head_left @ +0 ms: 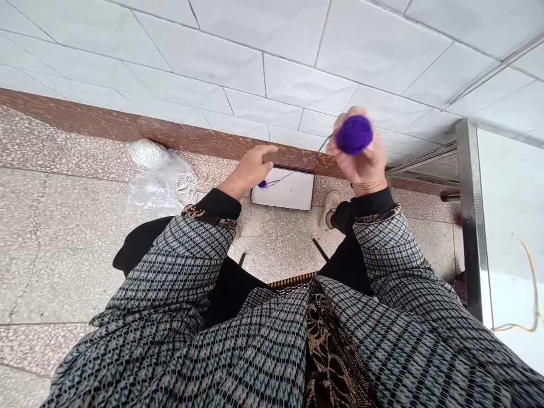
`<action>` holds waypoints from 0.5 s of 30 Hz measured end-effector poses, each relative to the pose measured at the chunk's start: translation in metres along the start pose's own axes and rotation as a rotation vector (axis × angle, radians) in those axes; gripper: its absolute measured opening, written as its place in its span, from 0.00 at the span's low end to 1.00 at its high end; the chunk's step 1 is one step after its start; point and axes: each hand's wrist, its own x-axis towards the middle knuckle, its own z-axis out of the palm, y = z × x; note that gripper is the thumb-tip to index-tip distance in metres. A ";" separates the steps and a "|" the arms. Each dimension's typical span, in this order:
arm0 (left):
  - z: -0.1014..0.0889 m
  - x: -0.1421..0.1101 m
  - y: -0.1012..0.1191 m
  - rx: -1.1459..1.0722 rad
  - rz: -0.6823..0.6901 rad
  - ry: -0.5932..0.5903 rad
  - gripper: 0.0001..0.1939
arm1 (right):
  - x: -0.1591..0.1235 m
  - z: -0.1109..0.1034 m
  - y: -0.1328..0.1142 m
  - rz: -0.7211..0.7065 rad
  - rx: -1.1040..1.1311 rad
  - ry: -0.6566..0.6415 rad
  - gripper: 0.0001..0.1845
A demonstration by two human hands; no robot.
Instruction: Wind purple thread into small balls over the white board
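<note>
A purple ball of yarn (pixel 355 135) is held up in my right hand (pixel 366 164), the fingers wrapped behind and around it. From its left side a dark strand of yarn (pixel 323 144) runs down and left. My left hand (pixel 254 169) is raised with thumb and fingers apart and holds nothing that I can see. Just below its fingertips in the picture, a smaller purple bit of yarn (pixel 262 184) shows at the left edge of a shallow white box (pixel 289 192) on the floor. A thin strand trails from it across the box's white surface.
On the floor to the left are a ball of white yarn (pixel 148 154) and a clear plastic bag (pixel 155 190) with loose white strands. A white-tiled wall (pixel 238 68) rises ahead. At the right stands a metal-edged white table (pixel 510 226) with a yellow cord (pixel 534 283).
</note>
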 end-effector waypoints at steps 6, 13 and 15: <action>0.017 -0.015 0.037 -0.282 0.092 -0.114 0.20 | 0.001 0.027 0.027 0.340 -0.231 -0.194 0.35; 0.013 -0.023 0.040 -0.097 0.152 -0.278 0.10 | 0.014 0.007 0.051 0.298 -0.218 0.171 0.26; 0.006 -0.025 0.041 -0.040 0.175 -0.453 0.09 | 0.016 -0.003 0.054 0.281 -0.418 0.225 0.19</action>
